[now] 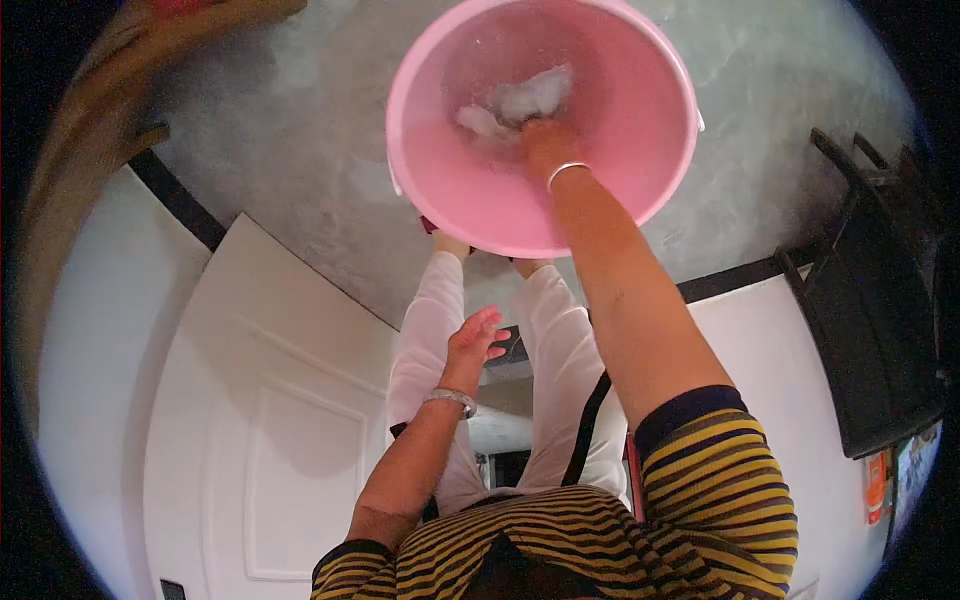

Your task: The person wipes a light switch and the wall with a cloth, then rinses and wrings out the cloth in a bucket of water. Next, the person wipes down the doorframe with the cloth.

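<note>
Nearest to the body, the left hand [478,342] is empty, its fingers loosely spread, in front of the white trousers with a dark side stripe [553,340]. It may better steady the rim while the other hand works. Farther, the right arm goes down into the round pink plastic bucket [480,215], standing on the grey floor [310,150]. The right hand [545,138] is at the soft white piece, perhaps wet cloth [535,95], low inside the bucket; I cannot tell if the fingers pinch or only press it. In my judgement, slow, even movement and a low wrist would avoid splashing, if there is water.
</note>
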Demonstrator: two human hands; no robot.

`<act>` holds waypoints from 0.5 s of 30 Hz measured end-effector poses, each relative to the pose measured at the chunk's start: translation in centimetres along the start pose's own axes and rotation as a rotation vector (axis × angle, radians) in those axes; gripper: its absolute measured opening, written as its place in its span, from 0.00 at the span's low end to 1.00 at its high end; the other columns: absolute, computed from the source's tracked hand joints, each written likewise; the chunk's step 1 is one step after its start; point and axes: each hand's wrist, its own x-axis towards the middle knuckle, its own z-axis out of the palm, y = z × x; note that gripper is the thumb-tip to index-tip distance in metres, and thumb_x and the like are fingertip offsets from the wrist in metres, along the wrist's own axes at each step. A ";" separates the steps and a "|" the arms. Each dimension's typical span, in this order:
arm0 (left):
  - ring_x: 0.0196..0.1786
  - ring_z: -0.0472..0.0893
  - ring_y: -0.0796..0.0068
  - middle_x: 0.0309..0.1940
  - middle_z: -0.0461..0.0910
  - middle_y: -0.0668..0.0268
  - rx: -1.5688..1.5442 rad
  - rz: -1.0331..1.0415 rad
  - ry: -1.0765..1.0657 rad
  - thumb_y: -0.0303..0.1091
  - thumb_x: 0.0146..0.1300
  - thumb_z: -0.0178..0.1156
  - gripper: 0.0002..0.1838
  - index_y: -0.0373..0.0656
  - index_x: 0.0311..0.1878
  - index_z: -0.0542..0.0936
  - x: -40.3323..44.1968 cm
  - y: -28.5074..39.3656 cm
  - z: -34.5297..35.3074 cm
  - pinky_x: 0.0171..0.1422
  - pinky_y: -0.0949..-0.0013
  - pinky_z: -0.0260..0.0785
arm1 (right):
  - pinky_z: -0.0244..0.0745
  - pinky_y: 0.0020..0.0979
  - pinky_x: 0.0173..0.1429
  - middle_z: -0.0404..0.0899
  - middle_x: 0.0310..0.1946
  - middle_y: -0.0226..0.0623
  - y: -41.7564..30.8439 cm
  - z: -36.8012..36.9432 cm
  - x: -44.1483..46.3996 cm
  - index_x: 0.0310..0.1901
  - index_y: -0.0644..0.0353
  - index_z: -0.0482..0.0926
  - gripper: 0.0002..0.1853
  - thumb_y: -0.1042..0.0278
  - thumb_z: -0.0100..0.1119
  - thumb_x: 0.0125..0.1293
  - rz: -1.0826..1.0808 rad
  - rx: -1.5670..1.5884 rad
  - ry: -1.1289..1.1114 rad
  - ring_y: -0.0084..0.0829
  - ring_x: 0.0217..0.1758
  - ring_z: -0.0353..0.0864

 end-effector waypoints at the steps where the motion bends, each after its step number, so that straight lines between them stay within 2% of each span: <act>1: 0.50 0.80 0.73 0.59 0.75 0.64 0.007 0.017 0.008 0.36 0.71 0.53 0.21 0.44 0.65 0.71 0.2 0.0 -0.2 0.51 0.68 0.74 | 0.67 0.47 0.68 0.73 0.62 0.43 0.4 -1.1 0.2 0.59 0.62 0.75 0.23 0.62 0.55 0.64 0.053 -0.030 -0.143 0.47 0.66 0.70; 4: 0.50 0.81 0.70 0.59 0.74 0.64 0.026 0.041 -0.014 0.41 0.70 0.57 0.24 0.44 0.66 0.71 0.8 -0.7 -0.3 0.50 0.66 0.75 | 0.64 0.47 0.69 0.73 0.61 0.44 1.2 -2.0 0.5 0.54 0.61 0.80 0.21 0.63 0.60 0.59 -0.126 -0.233 0.150 0.48 0.66 0.68; 7: 0.51 0.80 0.70 0.59 0.75 0.65 0.056 0.048 -0.044 0.41 0.69 0.57 0.24 0.45 0.66 0.71 1.1 -0.7 -0.2 0.50 0.67 0.75 | 0.63 0.53 0.68 0.77 0.56 0.43 2.7 -2.5 1.0 0.48 0.61 0.84 0.17 0.67 0.60 0.57 -0.430 -0.297 0.394 0.50 0.62 0.73; 10: 0.51 0.80 0.72 0.59 0.75 0.65 0.097 0.036 -0.035 0.37 0.70 0.56 0.23 0.45 0.66 0.71 0.6 -0.3 -0.2 0.50 0.69 0.74 | 0.66 0.54 0.65 0.80 0.52 0.46 1.3 -4.9 -0.9 0.47 0.61 0.84 0.14 0.68 0.55 0.63 -0.227 -0.198 0.050 0.50 0.62 0.75; 12: 0.51 0.79 0.75 0.59 0.75 0.65 0.096 0.050 -0.016 0.31 0.70 0.53 0.21 0.45 0.66 0.71 0.0 0.4 -0.3 0.50 0.70 0.74 | 0.66 0.53 0.65 0.81 0.49 0.45 1.1 -3.0 -0.5 0.46 0.62 0.83 0.13 0.68 0.54 0.63 -0.259 -0.279 0.056 0.48 0.59 0.77; 13: 0.52 0.80 0.74 0.60 0.74 0.65 0.089 0.108 -0.039 0.35 0.70 0.54 0.22 0.44 0.66 0.71 -0.5 0.5 -0.6 0.51 0.69 0.74 | 0.66 0.53 0.64 0.82 0.48 0.44 1.4 -1.7 -0.8 0.45 0.63 0.83 0.13 0.69 0.54 0.63 -0.266 -0.319 0.047 0.47 0.57 0.79; 15: 0.53 0.80 0.70 0.61 0.73 0.63 0.069 0.227 -0.106 0.41 0.70 0.56 0.24 0.43 0.66 0.70 -1.1 1.5 -0.2 0.53 0.66 0.74 | 0.69 0.50 0.62 0.82 0.45 0.45 1.8 -1.2 -3.5 0.45 0.64 0.81 0.13 0.70 0.55 0.61 -0.343 -0.220 0.350 0.47 0.52 0.80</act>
